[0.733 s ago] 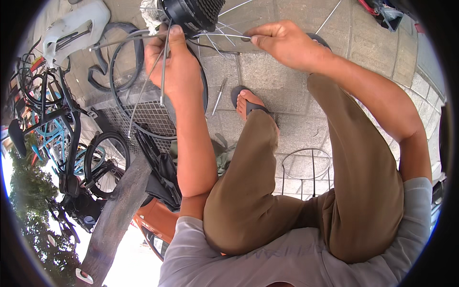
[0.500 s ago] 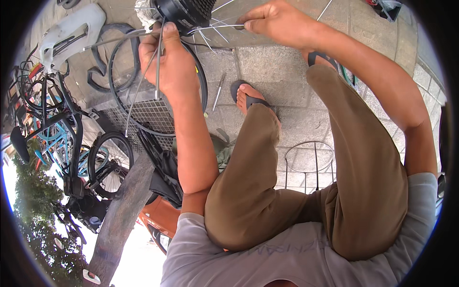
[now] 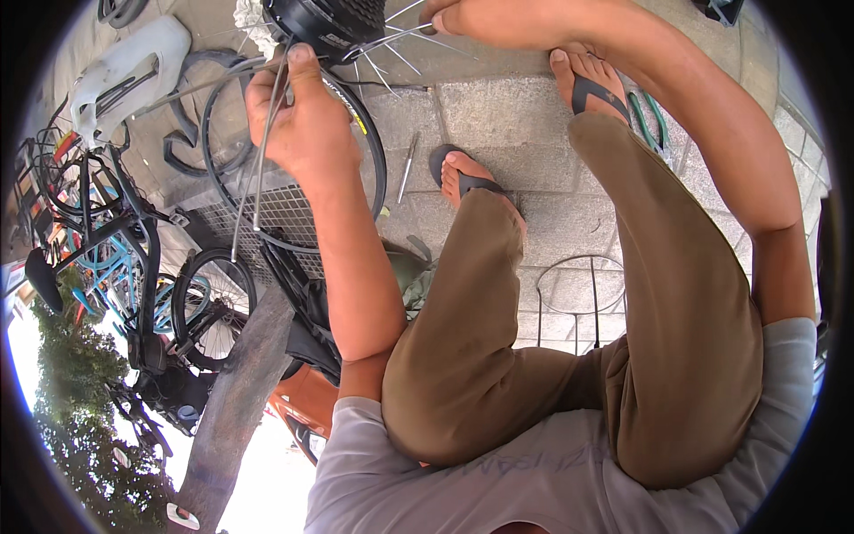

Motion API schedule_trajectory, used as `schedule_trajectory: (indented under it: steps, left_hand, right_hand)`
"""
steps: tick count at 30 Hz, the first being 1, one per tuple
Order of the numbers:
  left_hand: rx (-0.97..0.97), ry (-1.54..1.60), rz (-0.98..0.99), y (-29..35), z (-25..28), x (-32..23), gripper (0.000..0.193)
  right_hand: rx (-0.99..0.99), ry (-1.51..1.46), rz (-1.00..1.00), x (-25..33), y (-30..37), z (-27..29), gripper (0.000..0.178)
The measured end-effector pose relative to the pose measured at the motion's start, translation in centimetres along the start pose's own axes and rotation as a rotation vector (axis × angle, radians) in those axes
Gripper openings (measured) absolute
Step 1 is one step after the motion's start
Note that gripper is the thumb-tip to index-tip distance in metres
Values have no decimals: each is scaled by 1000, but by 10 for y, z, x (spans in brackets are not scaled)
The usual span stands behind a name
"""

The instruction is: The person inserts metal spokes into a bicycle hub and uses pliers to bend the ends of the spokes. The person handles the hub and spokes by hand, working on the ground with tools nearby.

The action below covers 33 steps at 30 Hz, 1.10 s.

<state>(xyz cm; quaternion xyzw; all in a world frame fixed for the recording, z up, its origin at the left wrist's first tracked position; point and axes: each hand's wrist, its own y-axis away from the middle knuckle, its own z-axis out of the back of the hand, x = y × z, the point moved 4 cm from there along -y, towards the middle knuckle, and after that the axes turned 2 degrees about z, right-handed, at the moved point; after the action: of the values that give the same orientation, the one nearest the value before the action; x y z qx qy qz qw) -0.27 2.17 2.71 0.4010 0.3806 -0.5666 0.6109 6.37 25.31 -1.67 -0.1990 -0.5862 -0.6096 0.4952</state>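
A black wheel hub [image 3: 322, 34] with a toothed sprocket stack stands at the top, several loose-ended spokes fanning from it. My left hand [image 3: 311, 129] is just below the hub, thumb and fingers closed on several thin metal spokes [image 3: 259, 187]; their ends point down and to the left. To the right of the hub, my right hand [image 3: 480, 22] pinches the outer end of a spoke [image 3: 402, 36] that reaches the hub's edge. The picture's top edge cuts off part of the hub and of my right hand.
A round black wheel rim [image 3: 381, 169] lies left of my feet, partly on a metal grating [image 3: 294, 203]. A slim metal tool [image 3: 408, 167] lies on the paving; green-handled pliers [image 3: 656, 125] are by my right foot. Parked bicycles [image 3: 133, 240] and a wooden post [image 3: 236, 396] stand left.
My right hand has moved up and left, closer to the hub, and its spoke now slants more. My left hand has shifted slightly left with the spokes.
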Motion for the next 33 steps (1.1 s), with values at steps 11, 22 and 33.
schedule_trajectory:
  steps: [11,22,33]
  left_hand:
    - [33,77,12,-13,-9,1,28]
    - [-52,43,110,-14,5,4,27]
    - [-48,82,156,-33,22,27,29]
  right_hand:
    - [153,-94,72,18,8,27,39]
    - [141,52,161,19,-30,12,34]
    - [132,48,233,27,-47,10,33]
